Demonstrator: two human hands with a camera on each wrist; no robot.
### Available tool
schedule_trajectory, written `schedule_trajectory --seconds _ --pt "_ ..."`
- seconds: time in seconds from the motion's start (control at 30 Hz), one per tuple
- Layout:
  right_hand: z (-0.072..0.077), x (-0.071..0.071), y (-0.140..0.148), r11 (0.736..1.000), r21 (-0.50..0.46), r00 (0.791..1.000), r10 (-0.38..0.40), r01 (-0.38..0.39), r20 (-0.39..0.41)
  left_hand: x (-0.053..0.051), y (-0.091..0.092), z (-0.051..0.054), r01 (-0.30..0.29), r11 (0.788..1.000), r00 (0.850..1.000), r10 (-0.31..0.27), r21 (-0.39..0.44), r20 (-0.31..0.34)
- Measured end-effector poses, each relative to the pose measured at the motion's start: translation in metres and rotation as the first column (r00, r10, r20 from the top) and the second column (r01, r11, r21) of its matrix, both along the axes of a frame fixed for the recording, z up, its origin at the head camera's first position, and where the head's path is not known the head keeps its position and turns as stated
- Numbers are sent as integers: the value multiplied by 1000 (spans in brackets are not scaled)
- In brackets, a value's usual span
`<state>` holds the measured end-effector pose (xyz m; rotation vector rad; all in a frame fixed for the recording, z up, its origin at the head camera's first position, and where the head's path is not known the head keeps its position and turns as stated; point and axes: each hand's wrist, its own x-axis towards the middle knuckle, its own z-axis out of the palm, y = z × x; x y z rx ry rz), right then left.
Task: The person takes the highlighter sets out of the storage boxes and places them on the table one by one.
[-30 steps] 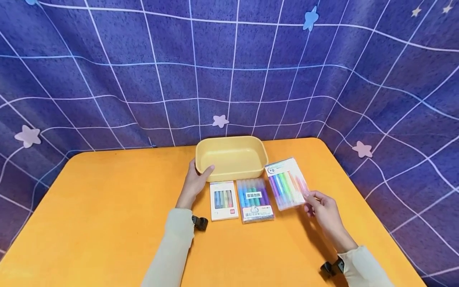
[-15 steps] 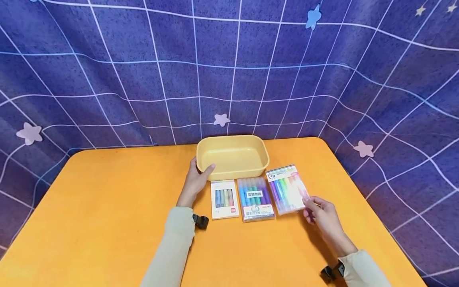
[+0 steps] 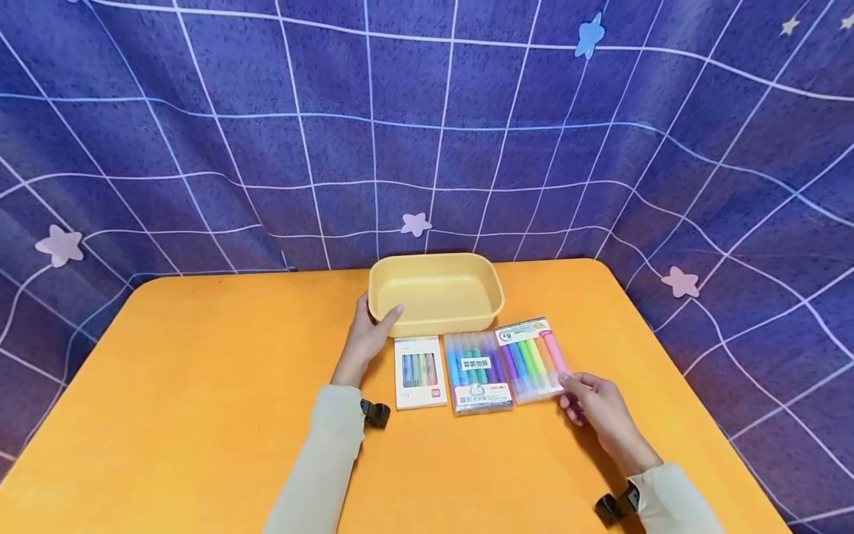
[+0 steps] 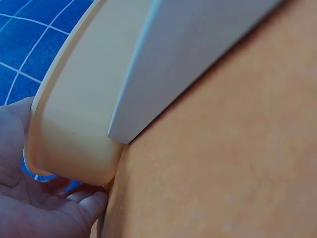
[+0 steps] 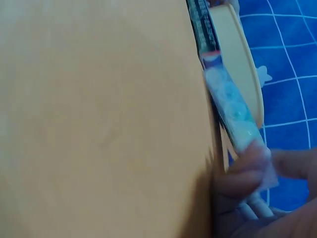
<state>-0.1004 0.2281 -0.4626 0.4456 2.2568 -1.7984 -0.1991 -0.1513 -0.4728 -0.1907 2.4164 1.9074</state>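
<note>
My left hand (image 3: 364,338) grips the left end of a yellow plastic bin (image 3: 437,325), thumb over the rim and fingers round the outside. At the lower right corner of a clear pack of rainbow markers (image 3: 531,361), my right hand (image 3: 598,408) pinches the edge between thumb and fingers. That pack lies slightly tilted against a pack of blue and purple markers (image 3: 480,374). Left of those is a white box of markers (image 3: 419,373) with a window. In the right wrist view the fingers (image 5: 242,173) hold the end of the marker pack (image 5: 233,106).
An orange table (image 3: 233,386) lies under everything. Behind it hangs a blue grid curtain (image 3: 333,133) with star shapes, close behind the bin. The three packs form a row along the bin's front.
My right hand has lowered the rainbow marker pack toward the table, its top edge coming down beside the blue and purple pack. The left hand stays on the bin.
</note>
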Motion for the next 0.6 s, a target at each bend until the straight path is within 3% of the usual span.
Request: schedule_trajectory --seconds 0.27,0.6 --pt "3 3 0 989 80 992 120 -121 27 -1 -5 0 6 1000 1000 -6 -22 3" --pt "9 1 -2 985 101 990 138 -140 31 -6 -15 1 28 1000 999 -29 11 31"
